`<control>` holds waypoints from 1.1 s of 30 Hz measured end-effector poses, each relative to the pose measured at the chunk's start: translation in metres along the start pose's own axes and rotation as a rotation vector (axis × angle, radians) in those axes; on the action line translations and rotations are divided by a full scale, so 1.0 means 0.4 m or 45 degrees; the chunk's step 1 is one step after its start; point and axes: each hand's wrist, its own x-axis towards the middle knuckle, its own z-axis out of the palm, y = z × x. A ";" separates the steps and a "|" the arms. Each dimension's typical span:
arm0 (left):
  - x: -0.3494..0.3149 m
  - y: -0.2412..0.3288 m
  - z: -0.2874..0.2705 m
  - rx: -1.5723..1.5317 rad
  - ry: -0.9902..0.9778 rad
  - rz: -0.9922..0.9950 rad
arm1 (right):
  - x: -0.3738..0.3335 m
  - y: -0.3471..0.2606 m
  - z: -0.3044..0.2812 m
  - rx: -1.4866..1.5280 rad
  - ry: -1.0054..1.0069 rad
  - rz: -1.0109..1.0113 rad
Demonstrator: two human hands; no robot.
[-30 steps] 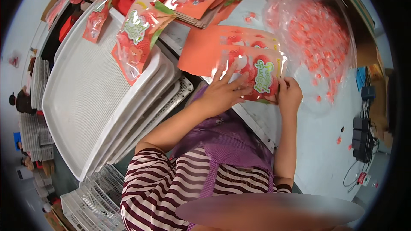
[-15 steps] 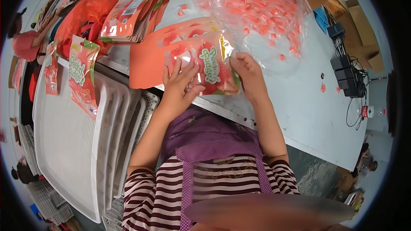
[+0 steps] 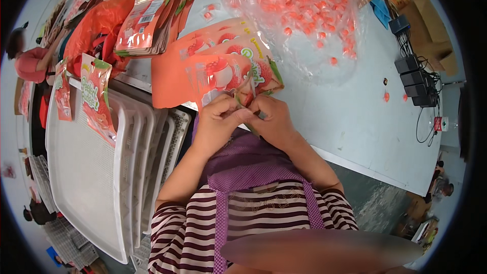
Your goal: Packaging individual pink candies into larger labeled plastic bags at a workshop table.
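Head view: you are looking down at your own two hands, which meet at the near edge of a pale grey-blue worktable point(image 3: 355, 122).
Left hand: your left hand point(image 3: 219, 119) has its fingers curled narrow and pinched on the lower edge of a glossy orange-red plastic pouch with a fruit picture and green lettering point(image 3: 225, 73).
Right hand: your right hand point(image 3: 271, 119) is bent the same way, fingertips pressed on the same pouch edge, touching the left hand's fingertips.
Pouch: it is held tilted just above the table edge, on top of a loose fan of flat orange pouches of the same kind point(image 3: 203, 50) lying on the table.
Candy bag: a big clear plastic bag full of small orange-red wrapped sweets point(image 3: 299, 10) sits beyond your hands, just past the fan of pouches; a few loose sweets point(image 3: 386, 96) lie apart on the table to the right.
Pouch stack: a pile of printed pouches point(image 3: 152, 15) rests at the far left of the table.
Trays: a stack of white perforated plastic trays point(image 3: 96, 172) stands to your left, with two pouches point(image 3: 96, 96) propped on its rim.
Clothing: a striped top and purple apron point(image 3: 253, 172) fill the lower middle.
Right side: black power adapters with cables point(image 3: 413, 78) lie near the table's far right.
Far left: another person in a red top point(image 3: 30, 63) is at the edge.
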 end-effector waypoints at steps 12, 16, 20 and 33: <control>0.014 0.046 -0.026 1.107 -0.089 0.679 | 0.034 0.054 -0.058 0.253 0.113 0.257; 0.021 0.081 -0.034 1.215 -0.426 0.802 | 0.039 0.051 -0.076 0.281 -0.014 0.348; 0.041 0.119 -0.014 1.268 -0.508 0.553 | 0.028 0.079 -0.070 0.319 0.062 0.259; 0.157 -0.122 -0.059 0.881 0.016 0.416 | 0.248 0.230 -0.268 -0.382 0.257 0.056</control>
